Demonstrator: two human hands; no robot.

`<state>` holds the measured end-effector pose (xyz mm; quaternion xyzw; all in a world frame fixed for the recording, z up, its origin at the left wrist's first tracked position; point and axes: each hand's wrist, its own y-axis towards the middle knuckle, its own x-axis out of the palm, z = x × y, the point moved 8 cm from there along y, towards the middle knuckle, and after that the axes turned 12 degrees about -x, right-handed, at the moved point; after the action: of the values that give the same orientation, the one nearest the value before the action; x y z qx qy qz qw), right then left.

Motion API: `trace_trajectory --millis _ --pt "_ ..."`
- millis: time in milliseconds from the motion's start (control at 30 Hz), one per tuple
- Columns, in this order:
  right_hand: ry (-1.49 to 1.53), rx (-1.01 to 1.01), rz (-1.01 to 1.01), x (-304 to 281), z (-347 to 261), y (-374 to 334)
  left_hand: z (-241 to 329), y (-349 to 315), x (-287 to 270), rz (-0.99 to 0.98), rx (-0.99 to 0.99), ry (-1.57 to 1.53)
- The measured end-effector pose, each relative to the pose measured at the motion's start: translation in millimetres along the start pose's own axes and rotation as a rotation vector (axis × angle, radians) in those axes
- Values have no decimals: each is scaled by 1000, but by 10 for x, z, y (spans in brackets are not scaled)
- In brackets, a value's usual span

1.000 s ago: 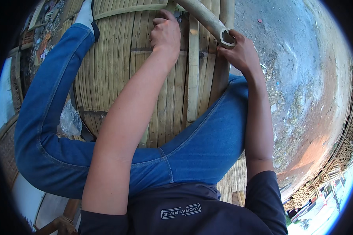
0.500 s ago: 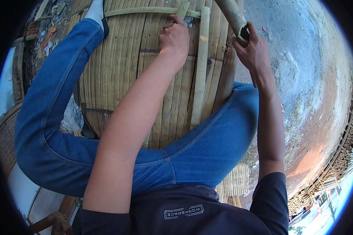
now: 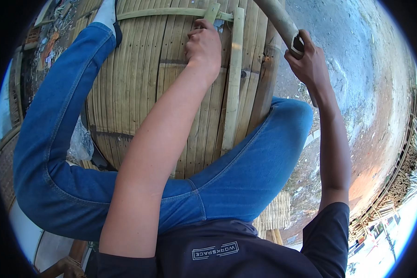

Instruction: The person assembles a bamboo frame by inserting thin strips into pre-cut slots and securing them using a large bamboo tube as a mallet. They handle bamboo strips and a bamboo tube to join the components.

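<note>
Bare dusty ground point(image 3: 356, 92) fills two o'clock; a woven bamboo panel point(image 3: 143, 88) lies between my blue-jeaned legs. My left hand point(image 3: 205, 46), at twelve o'clock, is curled shut against a bamboo strip point(image 3: 212, 11). My right hand point(image 3: 310, 65), at one o'clock, grips a thick bamboo pole point(image 3: 280, 23).

We work outdoors in bright daylight: pale dusty bare ground point(image 3: 356, 69) from one to three o'clock, stacked bamboo poles point(image 3: 405, 176) at four o'clock.
</note>
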<state>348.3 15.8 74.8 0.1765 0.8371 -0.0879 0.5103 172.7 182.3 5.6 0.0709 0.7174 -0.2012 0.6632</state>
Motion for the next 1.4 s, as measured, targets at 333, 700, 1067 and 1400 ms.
trace_trajectory --millis 333,700,1067,1400 --pt "35 -47 17 130 -89 94 80 29 51 17 -47 18" --pt "-60 -85 -22 107 -208 188 63 20 65 -39 -73 -63" --pt "-191 -33 -169 155 -322 119 13 55 40 -44 -25 -19" --pt "-73 57 -57 158 -367 7 -31 85 179 16 -42 -9"
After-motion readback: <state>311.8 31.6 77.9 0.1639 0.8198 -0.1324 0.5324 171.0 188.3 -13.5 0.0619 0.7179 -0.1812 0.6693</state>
